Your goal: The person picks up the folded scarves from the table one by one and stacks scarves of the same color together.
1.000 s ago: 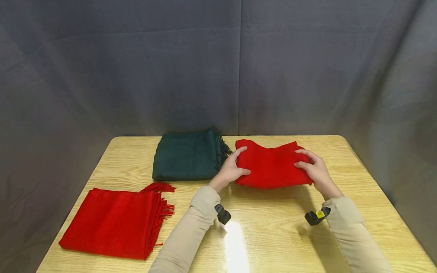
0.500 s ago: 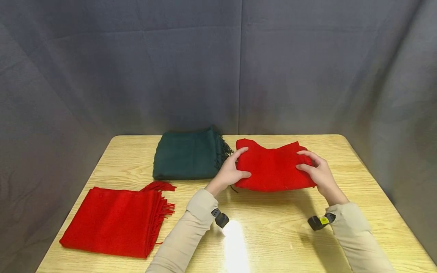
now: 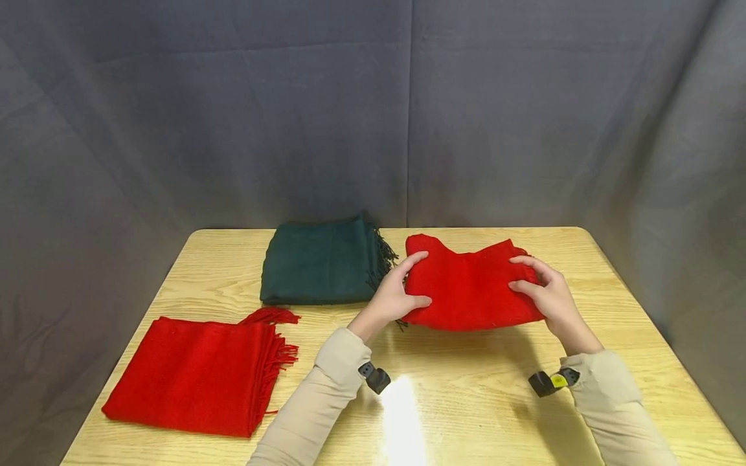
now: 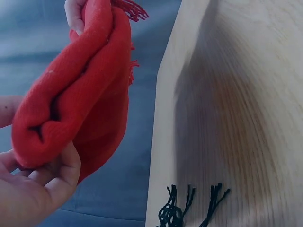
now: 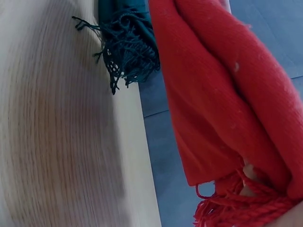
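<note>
Both hands hold a folded red scarf above the right half of the table. My left hand grips its left edge, thumb and fingers wrapped about the fold. At the fringed right edge, my right hand grips the other end. The middle of the scarf sags between them. In the left wrist view the thick folded layers of the red scarf show, with fingers curled under them. Red tassels hang by the right hand in the right wrist view, where the red scarf hides most of that hand.
A folded dark green scarf lies at the back of the wooden table, its fringe close to the left hand. Another folded red scarf lies front left, fringe pointing right. A grey curtain hangs behind the table.
The held red scarf and both hands have shifted slightly toward the front and right. The grip is unchanged. The green scarf and the other red scarf stay where they were.
</note>
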Demonstrator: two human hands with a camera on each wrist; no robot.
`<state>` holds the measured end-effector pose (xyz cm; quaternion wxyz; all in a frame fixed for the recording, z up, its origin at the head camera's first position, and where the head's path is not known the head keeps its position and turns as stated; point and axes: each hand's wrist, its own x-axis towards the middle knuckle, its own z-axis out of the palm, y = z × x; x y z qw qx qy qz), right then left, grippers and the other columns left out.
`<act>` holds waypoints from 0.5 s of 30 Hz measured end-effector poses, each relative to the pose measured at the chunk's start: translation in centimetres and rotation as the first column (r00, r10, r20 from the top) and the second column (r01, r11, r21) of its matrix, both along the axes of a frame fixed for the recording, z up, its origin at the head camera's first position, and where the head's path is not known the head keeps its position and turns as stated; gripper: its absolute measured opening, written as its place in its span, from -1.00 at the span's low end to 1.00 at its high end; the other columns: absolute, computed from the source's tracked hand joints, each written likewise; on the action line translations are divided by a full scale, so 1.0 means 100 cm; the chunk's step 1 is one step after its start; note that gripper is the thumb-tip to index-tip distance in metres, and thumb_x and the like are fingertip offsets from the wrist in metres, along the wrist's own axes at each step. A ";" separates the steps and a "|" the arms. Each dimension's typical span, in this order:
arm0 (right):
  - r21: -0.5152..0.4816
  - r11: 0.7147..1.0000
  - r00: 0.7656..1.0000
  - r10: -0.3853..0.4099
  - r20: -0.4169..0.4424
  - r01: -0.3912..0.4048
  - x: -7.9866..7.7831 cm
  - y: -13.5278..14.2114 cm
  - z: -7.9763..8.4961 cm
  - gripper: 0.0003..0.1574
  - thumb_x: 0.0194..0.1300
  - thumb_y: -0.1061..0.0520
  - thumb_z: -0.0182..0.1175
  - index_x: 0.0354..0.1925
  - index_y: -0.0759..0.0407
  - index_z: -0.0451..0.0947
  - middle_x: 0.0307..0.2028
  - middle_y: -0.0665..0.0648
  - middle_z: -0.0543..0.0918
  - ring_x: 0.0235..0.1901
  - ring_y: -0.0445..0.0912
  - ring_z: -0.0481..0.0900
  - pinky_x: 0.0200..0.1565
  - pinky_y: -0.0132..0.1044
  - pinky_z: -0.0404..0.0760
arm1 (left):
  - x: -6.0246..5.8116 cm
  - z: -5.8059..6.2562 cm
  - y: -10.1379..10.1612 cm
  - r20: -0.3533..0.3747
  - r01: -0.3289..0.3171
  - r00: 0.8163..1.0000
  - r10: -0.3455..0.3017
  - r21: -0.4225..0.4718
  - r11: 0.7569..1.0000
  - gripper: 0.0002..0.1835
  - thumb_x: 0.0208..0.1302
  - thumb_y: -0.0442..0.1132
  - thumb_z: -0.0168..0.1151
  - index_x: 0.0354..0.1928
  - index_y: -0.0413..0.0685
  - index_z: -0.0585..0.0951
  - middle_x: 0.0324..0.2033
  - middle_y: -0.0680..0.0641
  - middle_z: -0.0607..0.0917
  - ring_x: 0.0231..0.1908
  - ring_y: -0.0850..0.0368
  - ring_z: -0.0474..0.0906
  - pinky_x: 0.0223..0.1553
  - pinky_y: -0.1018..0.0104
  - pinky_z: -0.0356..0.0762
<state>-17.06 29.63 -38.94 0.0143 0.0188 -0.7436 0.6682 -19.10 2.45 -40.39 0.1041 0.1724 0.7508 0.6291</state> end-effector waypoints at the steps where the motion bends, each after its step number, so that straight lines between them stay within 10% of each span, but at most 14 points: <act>1: 0.007 1.000 1.000 0.000 -0.007 0.000 0.001 0.000 0.000 -0.58 0.15 0.38 0.14 -0.10 -0.05 0.53 -0.34 -0.12 0.53 -0.47 -0.26 0.53 -0.48 -0.42 0.55 | 0.001 0.000 0.000 -0.008 0.001 1.000 -0.001 0.000 1.000 -0.18 -0.06 -0.53 0.27 0.30 0.11 0.27 0.04 -0.11 0.47 -0.11 0.02 0.48 -0.22 0.29 0.51; 15: 0.074 0.997 0.999 0.016 -0.045 -0.012 0.021 -0.002 0.001 -0.56 0.15 0.37 0.14 -0.05 -0.05 0.52 -0.31 -0.13 0.53 -0.44 -0.26 0.53 -0.46 -0.42 0.55 | 0.026 0.014 -0.011 0.026 0.052 0.998 -0.054 0.098 0.994 -0.18 -0.05 -0.60 0.20 0.32 -0.11 0.21 0.05 -0.27 0.44 -0.11 -0.13 0.50 -0.22 0.26 0.54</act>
